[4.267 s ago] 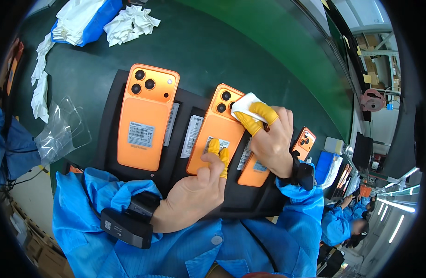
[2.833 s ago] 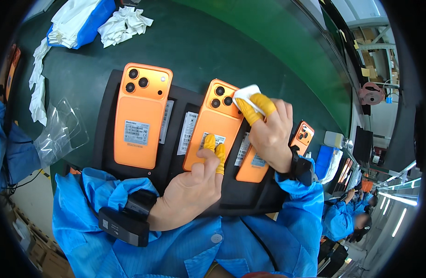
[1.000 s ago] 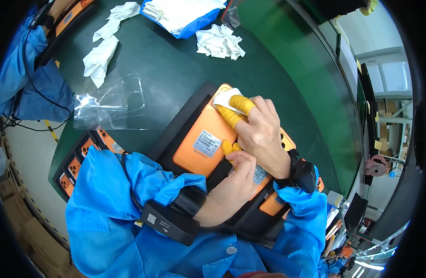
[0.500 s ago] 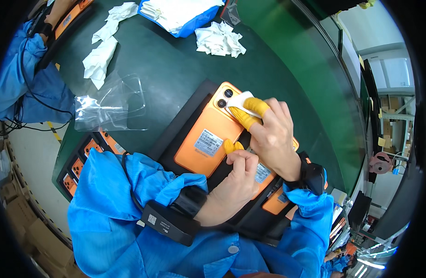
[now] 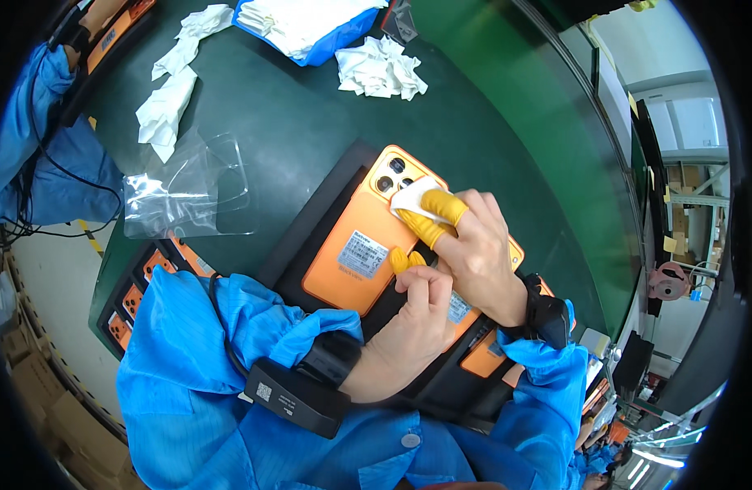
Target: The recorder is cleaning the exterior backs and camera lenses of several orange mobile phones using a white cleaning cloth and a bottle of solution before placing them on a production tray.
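Pressing a small white wipe (image 5: 410, 198) onto the back of an orange phone (image 5: 368, 237) — that's the right hand (image 5: 474, 253), pinching the wipe between fingertips capped in yellow cots (image 5: 441, 208). The wipe is sitting just at 4 o'clock of the camera cluster (image 5: 390, 174), touching the phone.

The left hand (image 5: 412, 314) is curling in from 6 o'clock, its own yellow-capped fingertips (image 5: 399, 260) bearing on the phone's lower right edge, holding nothing loose — fingers narrow, bunched. The two hands are nearly touching, the right one lying over the left one's tips.

The phone is lying face down, tilted, in a black tray (image 5: 310, 237) at frame centre, a grey label (image 5: 362, 254) stuck near its middle. More orange phones (image 5: 484, 359) are showing in the tray at 4 o'clock, mostly hidden under the hands and blue sleeves (image 5: 229, 367). A black device (image 5: 294, 398) is strapped at the left wrist; a black watch-like band (image 5: 543, 314) is sitting on the right one.

The tray is resting on a dark green mat (image 5: 294, 122). At 9 o'clock of the phone a clear plastic film (image 5: 184, 192) is lying flat. Crumpled white wipes (image 5: 380, 69) are piling at 12 o'clock, more (image 5: 171, 98) at 10 o'clock, beside a blue bag (image 5: 310, 24) of white cloths.
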`<state>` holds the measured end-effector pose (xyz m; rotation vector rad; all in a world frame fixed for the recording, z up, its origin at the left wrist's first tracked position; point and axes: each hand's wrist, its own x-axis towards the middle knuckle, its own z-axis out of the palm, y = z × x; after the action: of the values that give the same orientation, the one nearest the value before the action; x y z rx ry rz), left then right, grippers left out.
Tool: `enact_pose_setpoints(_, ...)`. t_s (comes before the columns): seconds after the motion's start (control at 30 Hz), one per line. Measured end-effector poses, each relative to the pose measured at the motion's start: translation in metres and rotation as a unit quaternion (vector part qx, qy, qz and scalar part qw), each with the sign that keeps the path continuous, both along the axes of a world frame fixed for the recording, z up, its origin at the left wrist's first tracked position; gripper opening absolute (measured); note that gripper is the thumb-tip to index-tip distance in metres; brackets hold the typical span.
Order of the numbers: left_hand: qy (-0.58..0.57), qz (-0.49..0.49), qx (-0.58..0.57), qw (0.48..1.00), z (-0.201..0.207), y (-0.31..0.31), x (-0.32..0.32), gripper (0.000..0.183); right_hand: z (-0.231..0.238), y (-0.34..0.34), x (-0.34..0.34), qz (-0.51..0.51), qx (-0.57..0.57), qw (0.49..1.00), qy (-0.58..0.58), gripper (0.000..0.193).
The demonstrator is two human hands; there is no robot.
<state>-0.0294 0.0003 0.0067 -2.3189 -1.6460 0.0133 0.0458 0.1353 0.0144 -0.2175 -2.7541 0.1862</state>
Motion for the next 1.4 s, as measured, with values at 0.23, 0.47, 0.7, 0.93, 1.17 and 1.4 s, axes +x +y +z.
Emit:
enact_pose_setpoints(0.23, -0.011, 0.006, -0.006, 1.0, 0.007, -0.003, -0.002, 0.015, 0.007, 0.003, 0.009, -0.033, 0.06, 0.998, -0.005, 0.036)
enact_pose_setpoints(0.47, -0.002, -0.011, -0.025, 1.0, 0.004, 0.001, -0.002, 0.013, 0.001, 0.009, 0.008, -0.081, 0.106, 0.991, 0.0, 0.027)
enact_pose_setpoints(0.7, -0.015, -0.006, -0.021, 1.0, 0.002, 0.002, -0.002, 0.013, -0.003, -0.014, 0.019, -0.095, 0.024, 0.995, 0.009, 0.028)
enact_pose_setpoints(0.93, 0.023, -0.006, -0.012, 1.0, 0.003, -0.001, -0.002, 0.017, -0.003, -0.011, 0.018, -0.11, 0.099, 0.989, 0.024, 0.034)
enact_pose_setpoints(1.17, -0.134, -0.026, 0.013, 0.991, 0.021, -0.039, -0.015, 0.035, 0.022, 0.007, 0.055, -0.197, 0.153, 0.967, 0.057, 0.032)
enact_pose_setpoints(1.4, -0.398, -0.225, -0.084, 0.886, -0.022, -0.091, -0.004, 0.029, 0.037, -0.007, 0.15, -0.357, 0.073, 0.926, 0.098, 0.041)
